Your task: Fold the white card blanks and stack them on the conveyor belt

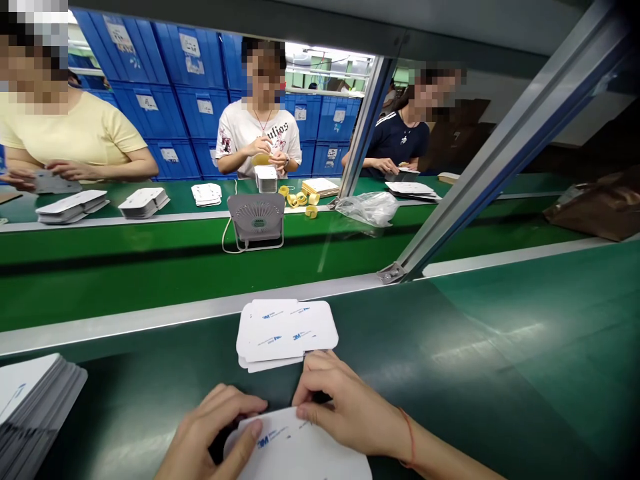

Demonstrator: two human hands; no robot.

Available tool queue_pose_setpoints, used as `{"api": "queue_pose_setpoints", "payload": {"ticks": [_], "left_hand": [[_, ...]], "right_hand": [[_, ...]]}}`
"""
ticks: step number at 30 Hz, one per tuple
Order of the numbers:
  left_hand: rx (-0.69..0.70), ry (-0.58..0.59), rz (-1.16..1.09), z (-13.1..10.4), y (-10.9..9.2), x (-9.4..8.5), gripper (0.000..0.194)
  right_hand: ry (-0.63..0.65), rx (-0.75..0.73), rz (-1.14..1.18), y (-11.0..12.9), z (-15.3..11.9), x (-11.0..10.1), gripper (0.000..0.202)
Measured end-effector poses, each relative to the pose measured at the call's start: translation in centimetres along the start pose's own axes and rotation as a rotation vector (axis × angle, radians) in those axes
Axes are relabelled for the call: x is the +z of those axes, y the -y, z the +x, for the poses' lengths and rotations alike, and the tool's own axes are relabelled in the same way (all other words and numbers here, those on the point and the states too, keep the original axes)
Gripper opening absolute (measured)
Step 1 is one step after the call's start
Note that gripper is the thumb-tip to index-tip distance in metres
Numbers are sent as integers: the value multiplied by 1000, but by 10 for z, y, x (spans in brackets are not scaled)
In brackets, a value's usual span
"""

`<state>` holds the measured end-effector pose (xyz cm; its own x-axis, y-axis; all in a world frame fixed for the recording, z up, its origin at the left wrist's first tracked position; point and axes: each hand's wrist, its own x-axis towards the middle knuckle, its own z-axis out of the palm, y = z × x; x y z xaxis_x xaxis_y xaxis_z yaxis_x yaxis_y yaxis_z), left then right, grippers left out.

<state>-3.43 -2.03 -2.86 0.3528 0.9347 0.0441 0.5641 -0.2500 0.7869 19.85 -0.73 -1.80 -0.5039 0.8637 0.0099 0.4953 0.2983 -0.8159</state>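
Note:
A white rounded card (305,448) with small blue print lies at the bottom centre, partly cut off by the frame edge. My left hand (215,430) rests at its left side, thumb on the top face and fingers curved past the upper left edge. At the card's top edge, my right hand (345,400) pinches it between thumb and index finger. Just beyond my hands, a small pile of similar white cards (287,331) sits on the dark green table (400,347), its edges uneven.
A tall stack of white cards (35,407) stands at the left. Beyond the metal rail (200,309) is a green conveyor (150,267) with a grey fan (257,217). A slanted metal post (480,153) rises at right. Three people handle items across the line.

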Motion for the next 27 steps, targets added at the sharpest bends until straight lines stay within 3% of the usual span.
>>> {"api": "queue_pose_setpoints", "payload": {"ticks": [2, 4, 10, 17, 27], "left_hand": [[163, 40, 86, 5, 3, -1, 16], [241, 64, 159, 7, 7, 0, 16], [259, 131, 237, 8, 15, 5, 16], [432, 68, 306, 4, 8, 9, 21], [566, 228, 438, 9, 7, 5, 26]], "right_hand": [[16, -31, -49, -2, 0, 3, 15], [21, -63, -87, -3, 0, 7, 14], [23, -135, -132, -10, -3, 12, 13], [-29, -452, -304, -20, -5, 12, 24], [141, -632, -486, -28, 1, 6, 23]]}}
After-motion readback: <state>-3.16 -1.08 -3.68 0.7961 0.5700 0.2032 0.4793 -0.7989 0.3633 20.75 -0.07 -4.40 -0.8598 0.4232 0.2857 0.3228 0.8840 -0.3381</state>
